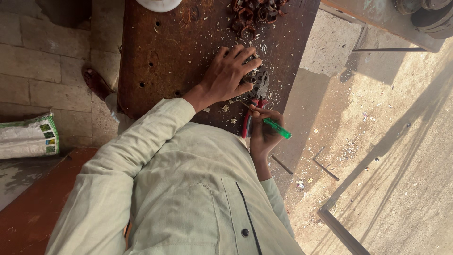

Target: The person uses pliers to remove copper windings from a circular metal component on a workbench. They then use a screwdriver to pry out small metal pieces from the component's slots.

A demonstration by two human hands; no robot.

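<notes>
My left hand point(230, 73) presses down on a small dark metal part point(255, 78) near the right edge of a rusty brown workbench point(160, 56). My right hand point(263, 134) grips a green-handled screwdriver point(277, 128), its thin shaft pointing up-left toward the part. Pliers with red handles point(255, 101) lie on the bench between the two hands, partly hidden by my right hand. Pale chips and shavings are scattered around the part.
A pile of rusty coiled parts point(255, 14) sits at the bench's far edge, beside a white round object point(158, 4). A white sack point(28, 137) lies at left. Metal bars point(340, 229) rest on the sandy ground at right.
</notes>
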